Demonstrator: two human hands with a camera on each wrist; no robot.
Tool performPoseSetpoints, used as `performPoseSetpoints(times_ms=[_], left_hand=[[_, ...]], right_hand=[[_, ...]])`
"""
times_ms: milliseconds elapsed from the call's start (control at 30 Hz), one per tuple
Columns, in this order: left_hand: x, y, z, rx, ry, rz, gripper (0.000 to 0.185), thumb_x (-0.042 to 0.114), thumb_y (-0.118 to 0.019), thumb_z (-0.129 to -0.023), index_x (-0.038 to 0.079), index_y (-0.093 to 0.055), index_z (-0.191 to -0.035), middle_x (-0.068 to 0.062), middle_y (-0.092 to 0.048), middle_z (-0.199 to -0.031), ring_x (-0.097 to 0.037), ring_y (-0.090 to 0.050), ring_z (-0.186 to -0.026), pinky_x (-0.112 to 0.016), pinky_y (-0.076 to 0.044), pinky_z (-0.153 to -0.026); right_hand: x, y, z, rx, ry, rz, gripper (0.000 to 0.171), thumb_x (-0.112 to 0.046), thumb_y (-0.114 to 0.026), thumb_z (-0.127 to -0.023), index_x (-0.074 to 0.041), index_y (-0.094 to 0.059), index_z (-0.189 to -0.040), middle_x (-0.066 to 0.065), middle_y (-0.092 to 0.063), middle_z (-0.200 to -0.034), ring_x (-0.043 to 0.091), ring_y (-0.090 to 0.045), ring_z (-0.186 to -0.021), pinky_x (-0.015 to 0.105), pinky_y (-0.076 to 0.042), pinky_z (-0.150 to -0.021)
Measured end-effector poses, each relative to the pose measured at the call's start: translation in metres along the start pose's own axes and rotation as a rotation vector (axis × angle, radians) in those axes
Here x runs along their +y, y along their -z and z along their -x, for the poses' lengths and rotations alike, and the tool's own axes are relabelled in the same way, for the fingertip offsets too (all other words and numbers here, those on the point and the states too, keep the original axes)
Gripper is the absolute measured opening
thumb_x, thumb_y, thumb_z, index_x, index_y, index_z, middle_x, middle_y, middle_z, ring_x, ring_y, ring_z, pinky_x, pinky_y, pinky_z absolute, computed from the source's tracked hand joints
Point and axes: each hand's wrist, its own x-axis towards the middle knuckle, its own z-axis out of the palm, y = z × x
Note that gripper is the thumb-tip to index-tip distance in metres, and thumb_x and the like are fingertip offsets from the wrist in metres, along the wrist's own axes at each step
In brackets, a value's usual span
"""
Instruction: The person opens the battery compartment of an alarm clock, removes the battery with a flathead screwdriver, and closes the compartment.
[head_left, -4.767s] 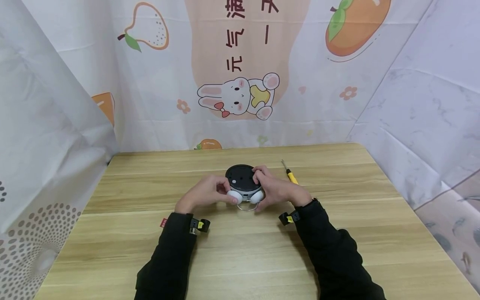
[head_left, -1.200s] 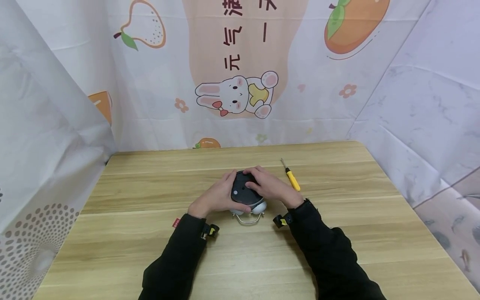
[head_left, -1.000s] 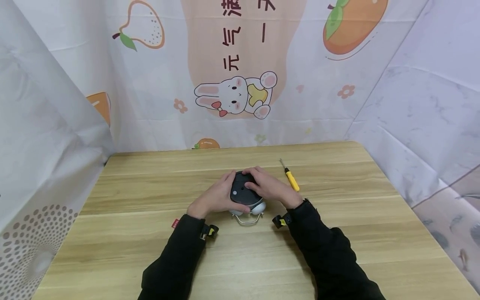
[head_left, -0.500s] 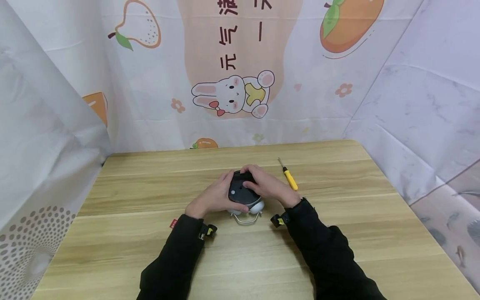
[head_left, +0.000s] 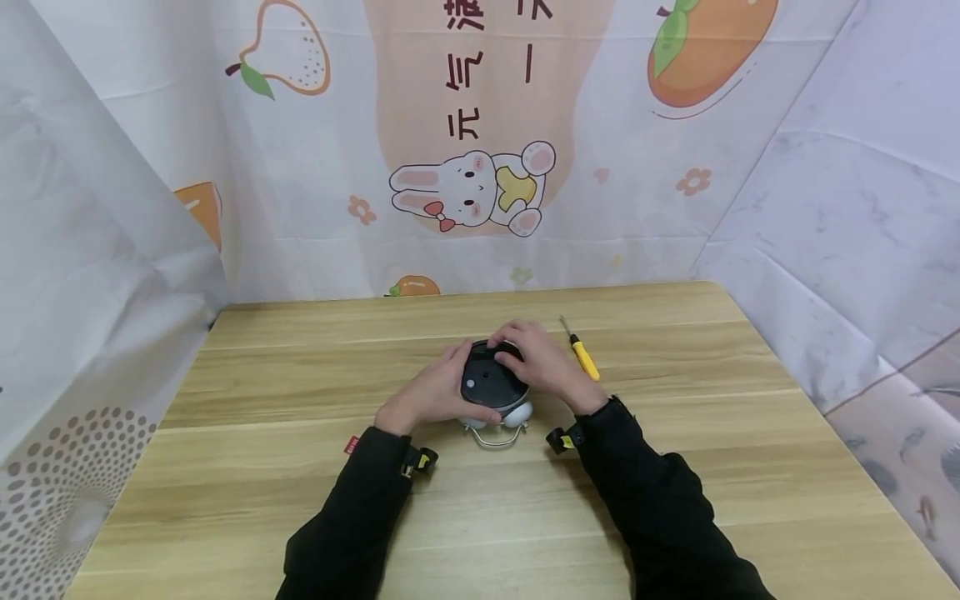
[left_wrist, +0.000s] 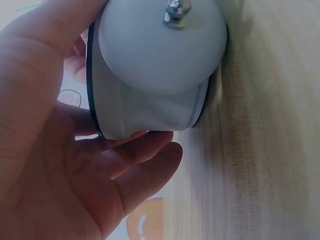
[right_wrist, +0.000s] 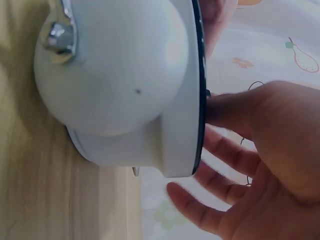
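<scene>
A small alarm clock (head_left: 486, 385) lies face down on the wooden table (head_left: 300, 467), its black back up. Two white bells (head_left: 517, 414) and a wire handle (head_left: 495, 440) point toward me. My left hand (head_left: 431, 392) grips its left side, thumb by the near bell (left_wrist: 160, 45), fingers (left_wrist: 125, 170) curled under the pale body (left_wrist: 145, 110). My right hand (head_left: 540, 362) lies over the back's far right part. Its thumb (right_wrist: 225, 110) touches the black rim and its fingers (right_wrist: 210, 210) bend over the back. Any knob beneath them is hidden.
A yellow-handled screwdriver (head_left: 582, 356) lies on the table just right of my right hand, tip pointing away. Printed cloth walls (head_left: 480, 167) close in the back and both sides. Black sleeves (head_left: 660, 508) reach in from the near edge.
Since 4.8 s ago the clock has tipped so its back faces me more, and my right hand has slid onto the back. In the last second only the fingers shifted slightly.
</scene>
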Motion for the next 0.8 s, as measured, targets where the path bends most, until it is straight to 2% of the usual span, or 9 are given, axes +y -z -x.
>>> performPoseSetpoints(times_ms=[233,333,533,800], left_hand=[[-0.001,-0.001,-0.001,0.020,-0.026,0.028,0.122,0.058,-0.091,-0.067,0.008,-0.027,-0.159,-0.012,-0.045,-0.143,-0.023,-0.052,-0.123,-0.041,-0.045,-0.103],[-0.001,-0.001,-0.001,0.014,-0.020,0.024,0.122,0.059,-0.090,-0.067,0.009,-0.027,-0.159,-0.011,-0.045,-0.143,-0.021,-0.051,-0.124,-0.040,-0.044,-0.103],[-0.002,-0.001,-0.002,0.023,-0.036,0.027,0.112,0.058,-0.090,-0.067,0.015,-0.034,-0.154,-0.005,-0.048,-0.137,-0.017,-0.051,-0.121,-0.037,-0.044,-0.101],[-0.002,-0.001,-0.002,0.028,-0.057,0.066,0.109,0.053,-0.093,-0.066,0.017,-0.037,-0.152,-0.001,-0.049,-0.136,-0.015,-0.049,-0.121,-0.038,-0.044,-0.102]], right_hand=[[0.003,0.001,-0.001,-0.001,0.035,0.041,0.018,-0.001,-0.070,-0.095,-0.005,-0.072,-0.112,0.005,-0.070,-0.096,0.021,-0.063,-0.091,0.045,-0.045,-0.093],[0.004,0.002,-0.001,-0.013,0.020,0.037,0.019,-0.001,-0.070,-0.095,-0.005,-0.072,-0.114,0.004,-0.070,-0.096,0.021,-0.062,-0.091,0.044,-0.044,-0.094],[0.005,0.007,-0.002,-0.033,-0.042,-0.010,0.023,-0.001,-0.066,-0.097,-0.002,-0.071,-0.120,0.008,-0.070,-0.102,0.022,-0.064,-0.094,0.039,-0.052,-0.086],[0.010,0.020,0.002,0.008,-0.112,0.003,0.024,-0.002,-0.067,-0.097,-0.001,-0.071,-0.121,0.009,-0.070,-0.101,0.022,-0.063,-0.086,0.038,-0.053,-0.077]])
